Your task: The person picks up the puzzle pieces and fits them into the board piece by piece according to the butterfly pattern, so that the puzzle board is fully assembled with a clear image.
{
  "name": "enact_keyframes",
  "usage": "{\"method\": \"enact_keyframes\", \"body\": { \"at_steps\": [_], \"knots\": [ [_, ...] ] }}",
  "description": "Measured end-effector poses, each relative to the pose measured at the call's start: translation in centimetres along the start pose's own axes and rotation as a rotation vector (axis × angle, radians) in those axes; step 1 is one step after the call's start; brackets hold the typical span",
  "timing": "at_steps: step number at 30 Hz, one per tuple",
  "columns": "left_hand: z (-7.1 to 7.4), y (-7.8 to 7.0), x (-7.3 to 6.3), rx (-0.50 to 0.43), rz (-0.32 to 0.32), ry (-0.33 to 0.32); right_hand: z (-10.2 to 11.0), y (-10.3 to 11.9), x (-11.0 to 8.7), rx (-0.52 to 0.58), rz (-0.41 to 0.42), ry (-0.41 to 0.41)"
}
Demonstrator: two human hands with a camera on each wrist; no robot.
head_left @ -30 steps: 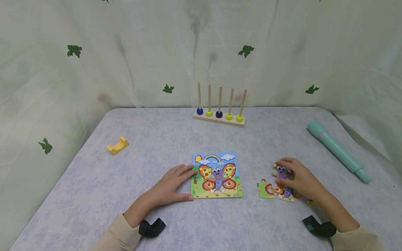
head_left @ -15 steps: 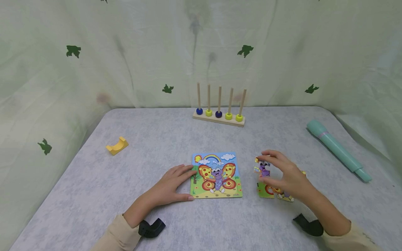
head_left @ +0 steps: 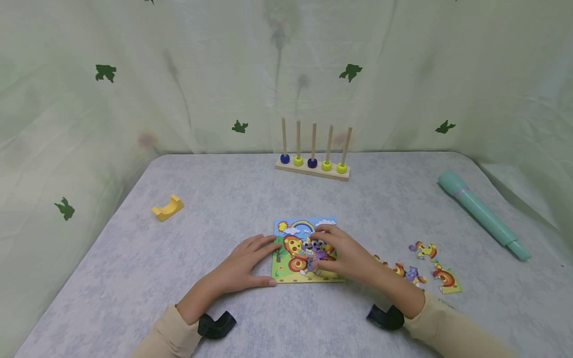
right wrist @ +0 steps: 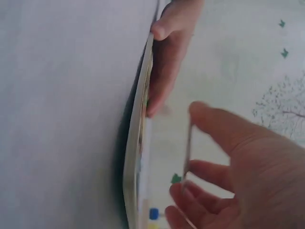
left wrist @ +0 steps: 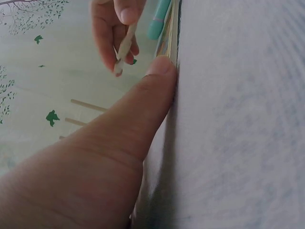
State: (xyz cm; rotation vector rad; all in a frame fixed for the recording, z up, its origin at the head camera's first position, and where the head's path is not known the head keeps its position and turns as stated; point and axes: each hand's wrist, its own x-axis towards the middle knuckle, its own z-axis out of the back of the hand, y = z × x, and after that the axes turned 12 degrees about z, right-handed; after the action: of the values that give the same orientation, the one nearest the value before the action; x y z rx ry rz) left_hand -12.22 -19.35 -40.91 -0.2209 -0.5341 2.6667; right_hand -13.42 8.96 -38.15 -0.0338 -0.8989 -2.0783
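A square butterfly picture puzzle board [head_left: 283, 272] lies on the table in front of the person. My left hand [head_left: 241, 263] rests at its left side, fingers straight and touching the edge, thumb at the near left corner. Over the board, my right hand [head_left: 349, 256] pinches a puzzle piece [head_left: 319, 251] with a purple butterfly face between thumb and fingers. The right wrist view shows that thin piece [right wrist: 188, 148] edge-on, raised above the board [right wrist: 136, 143]. The right hand and piece hide part of the board's right half in the head view.
Several loose puzzle pieces lie to the right, among them a yellow-and-red one [head_left: 424, 250] and a green-cornered one [head_left: 447, 279]. Behind stands a wooden peg stand [head_left: 313, 170] with beads. A teal microphone-shaped object [head_left: 483, 214] lies far right, a yellow arch block [head_left: 168, 208] far left.
My right hand has lifted the butterfly-face piece from among the loose pieces and carried it left over the board. The left hand has stayed at the board's edge.
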Motion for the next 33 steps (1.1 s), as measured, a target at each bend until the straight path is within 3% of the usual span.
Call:
{"method": "enact_keyframes", "body": {
  "at_steps": [6,16,22,28,33],
  "knots": [
    [-0.1,-0.2,0.0,0.006,0.0,-0.009,-1.6,-1.5,1.0,-0.026,-0.037,0.038],
    [-0.4,-1.9,0.3,0.077,0.012,-0.107,-2.1,-2.4,1.6,-0.077,0.039,0.047],
    [-0.1,-3.3,0.7,0.149,0.011,-0.102,-2.2,-2.5,1.6,-0.06,0.017,0.05],
    [0.2,-3.9,1.1,0.231,-0.063,-0.077,-2.2,-2.3,1.8,-0.11,-0.019,0.058],
    [0.6,-4.1,1.3,0.273,-0.083,-0.049,-2.1,-2.3,1.8,-0.137,-0.035,0.047]
  ]
}}
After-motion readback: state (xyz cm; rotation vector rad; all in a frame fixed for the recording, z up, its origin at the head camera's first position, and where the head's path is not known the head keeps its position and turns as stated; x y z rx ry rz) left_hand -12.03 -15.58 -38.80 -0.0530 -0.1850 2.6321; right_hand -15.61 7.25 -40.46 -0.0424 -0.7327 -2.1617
